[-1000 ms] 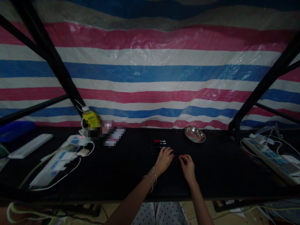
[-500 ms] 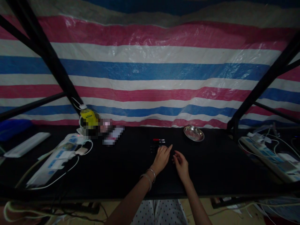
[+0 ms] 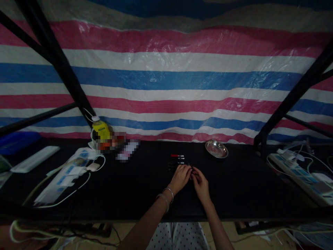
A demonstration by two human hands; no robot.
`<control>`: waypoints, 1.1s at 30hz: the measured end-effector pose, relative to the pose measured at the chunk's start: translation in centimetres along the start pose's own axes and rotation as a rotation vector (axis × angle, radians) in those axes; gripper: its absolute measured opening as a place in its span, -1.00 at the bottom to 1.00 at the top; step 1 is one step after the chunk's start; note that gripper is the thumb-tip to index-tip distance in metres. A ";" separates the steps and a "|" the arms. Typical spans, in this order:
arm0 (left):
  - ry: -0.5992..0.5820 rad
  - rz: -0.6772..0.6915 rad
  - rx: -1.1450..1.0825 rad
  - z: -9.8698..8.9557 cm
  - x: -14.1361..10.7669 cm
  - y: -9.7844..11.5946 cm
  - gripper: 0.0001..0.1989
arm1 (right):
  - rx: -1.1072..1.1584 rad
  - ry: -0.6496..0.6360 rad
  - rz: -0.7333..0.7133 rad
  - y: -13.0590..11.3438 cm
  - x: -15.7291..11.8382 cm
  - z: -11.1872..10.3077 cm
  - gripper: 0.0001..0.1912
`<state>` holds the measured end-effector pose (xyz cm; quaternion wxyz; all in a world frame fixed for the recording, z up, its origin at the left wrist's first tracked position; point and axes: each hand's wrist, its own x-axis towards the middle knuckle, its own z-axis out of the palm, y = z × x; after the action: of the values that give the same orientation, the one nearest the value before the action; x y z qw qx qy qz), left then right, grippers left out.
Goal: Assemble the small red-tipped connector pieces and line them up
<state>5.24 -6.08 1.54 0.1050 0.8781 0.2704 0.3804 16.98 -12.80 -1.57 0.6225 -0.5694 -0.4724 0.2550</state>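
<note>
My left hand [image 3: 181, 176], with two bangles on its wrist, is over the black tabletop, its fingers closed and bent toward the right. My right hand [image 3: 201, 182] meets it fingertip to fingertip, thumb and fingers pinched together. A small dark thing [image 3: 191, 168] shows between the two hands, too small and dim to name. Just beyond my left hand lie several slim pen-like sticks in a row: a red one [image 3: 176, 155] with a silvery end, and dark ones [image 3: 179, 163] nearer my fingers. My left hand partly hides the nearest of them.
A round shiny metal dish [image 3: 216, 149] stands at the back right. To the left are a yellow bottle [image 3: 102, 130], a blurred pale flat item [image 3: 128, 151] and a power strip [image 3: 63, 177] with cables. Another power strip [image 3: 296, 173] lies at right. Striped sheeting [image 3: 166, 80] hangs behind.
Both hands have come together, and the left forefinger, stretched out before, is now bent in. A dark thing now shows between the fingertips. The view has shifted slightly.
</note>
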 end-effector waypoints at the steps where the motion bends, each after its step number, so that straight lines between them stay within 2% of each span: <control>1: 0.003 -0.002 -0.003 0.0 0.0 0.0 -0.81 | 0.003 -0.003 -0.002 0.0 0.0 0.0 -0.59; 10: -0.015 -0.045 0.037 -0.4 0.1 0.1 -0.78 | 0.024 -0.007 -0.016 0.0 -0.2 -0.2 -0.61; 16: -0.090 0.021 0.075 -0.7 0.3 0.3 -0.75 | -0.080 0.043 -0.091 -0.9 -0.1 -0.2 -0.67; 23: -0.060 0.011 0.045 -0.6 0.1 0.3 -0.78 | -0.106 0.020 -0.154 -0.8 0.2 -0.1 -0.70; 28: 0.075 -0.097 -0.005 -0.5 -0.1 0.0 -0.70 | -0.117 0.065 -0.165 -0.9 0.9 0.6 -0.75; 33: 0.315 -0.394 0.016 -0.7 -0.2 -1.1 -0.69 | -0.120 0.169 -0.113 -0.2 2.6 1.3 -0.73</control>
<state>4.20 -5.31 1.49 0.1266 0.7393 0.4523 0.4825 16.89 -9.97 -0.68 0.6383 -0.5974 -0.4642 0.1421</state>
